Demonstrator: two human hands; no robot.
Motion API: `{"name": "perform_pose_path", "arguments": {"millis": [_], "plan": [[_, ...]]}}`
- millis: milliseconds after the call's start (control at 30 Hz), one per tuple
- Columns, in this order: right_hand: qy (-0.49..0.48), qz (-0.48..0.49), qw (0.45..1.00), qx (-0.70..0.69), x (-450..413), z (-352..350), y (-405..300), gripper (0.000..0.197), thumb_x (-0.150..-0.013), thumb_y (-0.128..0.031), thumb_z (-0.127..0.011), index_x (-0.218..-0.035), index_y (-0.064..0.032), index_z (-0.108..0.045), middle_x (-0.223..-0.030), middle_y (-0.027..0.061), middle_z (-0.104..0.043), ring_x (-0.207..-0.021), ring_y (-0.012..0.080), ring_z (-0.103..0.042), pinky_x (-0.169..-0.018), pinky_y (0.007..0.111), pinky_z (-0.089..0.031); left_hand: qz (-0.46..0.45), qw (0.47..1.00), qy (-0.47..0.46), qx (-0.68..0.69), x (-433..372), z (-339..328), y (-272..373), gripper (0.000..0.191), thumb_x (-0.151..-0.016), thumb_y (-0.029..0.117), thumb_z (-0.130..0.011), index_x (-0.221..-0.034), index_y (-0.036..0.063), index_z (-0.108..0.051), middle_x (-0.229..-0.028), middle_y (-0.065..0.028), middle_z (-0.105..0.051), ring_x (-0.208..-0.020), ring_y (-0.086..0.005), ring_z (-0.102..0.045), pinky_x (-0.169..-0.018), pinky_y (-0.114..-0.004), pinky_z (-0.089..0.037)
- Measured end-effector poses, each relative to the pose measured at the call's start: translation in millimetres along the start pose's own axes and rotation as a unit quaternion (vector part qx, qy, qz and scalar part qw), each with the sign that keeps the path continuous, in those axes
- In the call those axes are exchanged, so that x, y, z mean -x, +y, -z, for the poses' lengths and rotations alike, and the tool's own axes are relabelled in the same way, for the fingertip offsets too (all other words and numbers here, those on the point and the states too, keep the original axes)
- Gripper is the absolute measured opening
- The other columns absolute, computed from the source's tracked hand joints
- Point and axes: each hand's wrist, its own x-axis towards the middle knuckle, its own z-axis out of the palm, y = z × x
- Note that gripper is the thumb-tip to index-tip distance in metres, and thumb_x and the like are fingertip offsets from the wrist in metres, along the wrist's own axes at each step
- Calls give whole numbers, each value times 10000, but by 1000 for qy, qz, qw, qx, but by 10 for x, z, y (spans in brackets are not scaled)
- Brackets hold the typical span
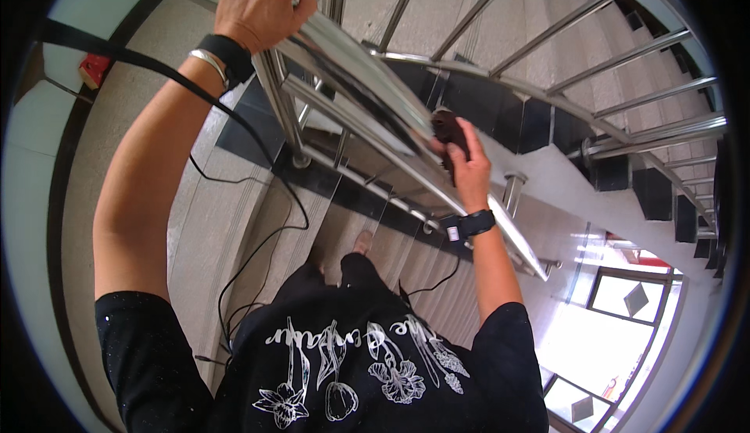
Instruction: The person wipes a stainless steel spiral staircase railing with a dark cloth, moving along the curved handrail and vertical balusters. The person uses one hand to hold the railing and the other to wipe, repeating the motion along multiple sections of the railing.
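My left hand point(263, 8) is closed over the upper part of a polished stainless-steel handrail point(384, 78), beside a post. Its fingertips are partly hidden, and a short metal bar shows just past them. Lower on the same rail, my right hand point(471, 166) holds a dark brown pad or folded cloth point(446, 125) pressed to the metal. What the pad is made of, I cannot tell. Both wrists wear black bands, and a silver bangle point(208, 61) sits on the left one.
Stone stairs point(433, 283) descend beneath me. A black cable point(293, 199) loops past my left arm and over the steps. Steel balusters point(469, 17) enclose the curved flight opposite. A red object point(95, 70) lies by the left wall; a bright window point(597, 339) stands lower right.
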Motion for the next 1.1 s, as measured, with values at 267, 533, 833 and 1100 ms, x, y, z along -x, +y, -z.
{"name": "perform_pose_path", "arguments": {"millis": [267, 533, 833, 1100], "plan": [[-52, 222, 972, 52, -300, -462, -494, 678, -886, -54, -728, -1506, -170, -481, -1397, 175, -601, -1246, 394, -594, -1029, 412, -495, 27, 997, 27, 73, -30, 93, 58, 164, -860, 171, -628, -734, 80, -578, -733, -87, -611, -808, -278, -601, -819, -409, -474], [0, -93, 993, 75, 327, 355, 549, 586, -954, -63, -620, -1520, -137, -490, -1412, 162, -618, -1293, 283, -600, -1085, 366, -456, 39, 994, 29, 95, -48, 102, 72, 211, -844, 213, -656, -697, 69, -609, -736, -81, -657, -828, -263, -621, -853, -396, -479], [-114, 120, 985, 42, -206, 331, -553, 484, -858, -4, -735, -1324, -99, -646, -1247, 132, -710, -1148, 285, -687, -980, 347, -527, 43, 993, 2, 106, -44, 136, 66, 216, -843, 199, -653, -702, 62, -564, -750, -101, -636, -852, -279, -621, -875, -411, -473], [2, 135, 989, 62, -1629, 1353, -1754, 436, -890, 30, -679, -1310, -84, -657, -1146, 89, -736, -1026, 186, -700, -860, 326, -559, 45, 994, 4, 101, -31, 116, 63, 176, -843, 187, -655, -740, 57, -596, -786, -105, -636, -880, -282, -618, -868, -413, -472]]}}
